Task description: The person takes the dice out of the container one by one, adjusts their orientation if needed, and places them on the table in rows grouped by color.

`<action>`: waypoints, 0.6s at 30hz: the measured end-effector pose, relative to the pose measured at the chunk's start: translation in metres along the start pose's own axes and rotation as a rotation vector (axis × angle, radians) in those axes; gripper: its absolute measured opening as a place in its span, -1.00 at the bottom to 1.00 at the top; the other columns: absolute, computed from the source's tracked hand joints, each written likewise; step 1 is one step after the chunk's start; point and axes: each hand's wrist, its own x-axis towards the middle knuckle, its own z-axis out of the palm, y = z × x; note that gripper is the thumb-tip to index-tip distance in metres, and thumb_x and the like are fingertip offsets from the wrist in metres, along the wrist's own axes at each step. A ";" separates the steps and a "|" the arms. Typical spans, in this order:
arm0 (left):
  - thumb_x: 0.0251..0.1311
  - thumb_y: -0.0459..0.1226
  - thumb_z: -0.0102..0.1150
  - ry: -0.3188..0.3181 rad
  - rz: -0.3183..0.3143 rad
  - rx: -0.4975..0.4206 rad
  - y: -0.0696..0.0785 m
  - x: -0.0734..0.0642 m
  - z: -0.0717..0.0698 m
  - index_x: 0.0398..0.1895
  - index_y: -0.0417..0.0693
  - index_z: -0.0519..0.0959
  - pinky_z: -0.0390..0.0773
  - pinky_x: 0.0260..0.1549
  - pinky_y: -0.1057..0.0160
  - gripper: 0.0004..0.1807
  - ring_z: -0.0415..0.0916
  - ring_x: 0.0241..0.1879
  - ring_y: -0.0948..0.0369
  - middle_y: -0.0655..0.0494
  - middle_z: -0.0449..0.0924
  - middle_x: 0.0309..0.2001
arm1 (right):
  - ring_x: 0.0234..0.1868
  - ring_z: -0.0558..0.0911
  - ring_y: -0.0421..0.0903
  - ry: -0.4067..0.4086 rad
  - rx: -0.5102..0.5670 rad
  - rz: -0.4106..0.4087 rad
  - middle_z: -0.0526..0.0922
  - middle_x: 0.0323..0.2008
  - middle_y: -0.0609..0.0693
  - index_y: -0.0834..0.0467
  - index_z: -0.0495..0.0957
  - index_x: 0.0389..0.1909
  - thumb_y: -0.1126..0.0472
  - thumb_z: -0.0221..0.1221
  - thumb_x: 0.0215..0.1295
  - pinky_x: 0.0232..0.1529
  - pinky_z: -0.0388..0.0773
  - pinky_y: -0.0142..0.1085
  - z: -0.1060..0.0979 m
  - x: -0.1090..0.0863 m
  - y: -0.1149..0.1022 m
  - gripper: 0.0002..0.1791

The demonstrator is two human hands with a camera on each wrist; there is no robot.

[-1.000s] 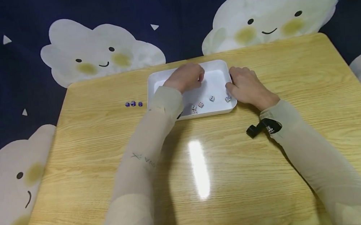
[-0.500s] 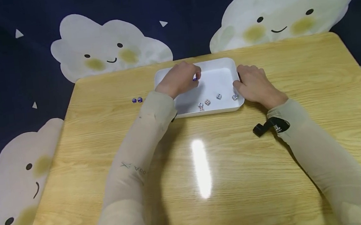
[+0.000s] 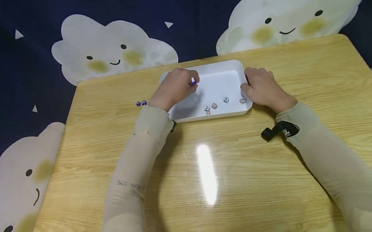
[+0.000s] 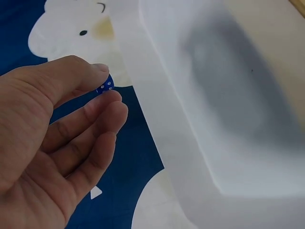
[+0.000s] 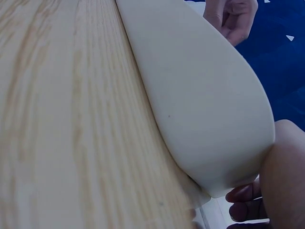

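Between thumb and fingertips, my left hand (image 3: 174, 88) pinches a small blue die (image 4: 106, 86) with white dots. In the head view that hand is over the left part of a white rectangular tray (image 3: 221, 81). My right hand (image 3: 264, 89) grips the tray's right end, thumb at the rim and fingers round the outside. Several white dice (image 3: 226, 99) lie inside along the tray's near side. Two blue dice (image 3: 141, 103) sit on the table left of the tray, close to my left wrist.
The wooden table (image 3: 239, 178) carries the tray near its back edge. Behind it hangs a dark blue cloth (image 3: 193, 22) printed with smiling clouds. A black wrist camera (image 3: 279, 130) juts from my right sleeve.
My left hand has shifted left over the tray, and the blue die in its fingers has come into view. The rightmost blue die on the table is no longer visible. My right hand stays at the tray.
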 end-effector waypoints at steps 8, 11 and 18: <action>0.41 -0.31 0.17 0.080 0.012 0.006 -0.006 -0.015 0.007 0.02 -0.09 0.71 0.66 0.03 0.15 -0.78 0.72 -0.08 0.13 0.00 0.80 -0.09 | 0.00 0.43 0.25 0.005 -0.008 0.004 0.56 -0.06 0.25 0.33 0.44 0.12 0.06 -0.13 0.46 0.02 0.27 0.09 0.001 0.000 0.002 -0.54; 0.41 -0.33 0.16 0.099 0.006 0.027 -0.009 -0.020 0.011 0.01 -0.10 0.72 0.68 0.00 0.16 -0.78 0.72 -0.11 0.14 0.00 0.80 -0.10 | -0.02 0.43 0.24 0.007 -0.011 0.004 0.56 -0.08 0.25 0.33 0.45 0.11 0.06 -0.13 0.47 -0.01 0.27 0.06 0.001 -0.001 0.002 -0.54; 0.42 -0.30 0.19 0.153 -0.012 0.047 -0.013 -0.036 0.016 0.00 -0.07 0.75 0.70 -0.09 0.14 -0.79 0.72 -0.12 0.13 0.00 0.80 -0.11 | -0.04 0.42 0.23 0.010 -0.021 0.004 0.55 -0.12 0.23 0.30 0.44 0.06 0.07 -0.13 0.47 -0.01 0.27 0.05 0.001 0.001 -0.001 -0.59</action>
